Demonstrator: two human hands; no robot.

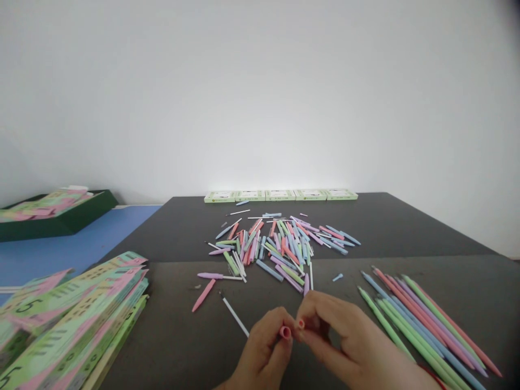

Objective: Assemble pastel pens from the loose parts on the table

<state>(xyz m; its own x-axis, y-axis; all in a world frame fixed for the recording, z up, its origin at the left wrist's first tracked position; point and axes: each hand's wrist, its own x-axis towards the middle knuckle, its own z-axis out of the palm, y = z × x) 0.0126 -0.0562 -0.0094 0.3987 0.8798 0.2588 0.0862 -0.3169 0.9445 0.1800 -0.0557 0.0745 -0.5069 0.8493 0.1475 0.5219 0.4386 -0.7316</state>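
Observation:
My left hand (262, 349) is closed around a pink pen barrel (285, 332), whose round open end faces me. Close against it, my right hand (341, 336) pinches a small orange-red pen piece (301, 324) with a hollow end; most of that piece is hidden by the fingers. The two hands touch at the fingertips. On the table beyond them lies a loose heap of pastel pen parts (280, 244). A white refill (234, 314) with a dark tip lies just left of my left hand, near a pink pen piece (203, 296).
Several whole-looking pens (430, 325) lie side by side at the right. Stacked green and pink printed packs (77, 319) fill the left front. A dark green tray (60, 219) stands on a blue surface (117, 230). Flat boxes (280, 195) line the far edge.

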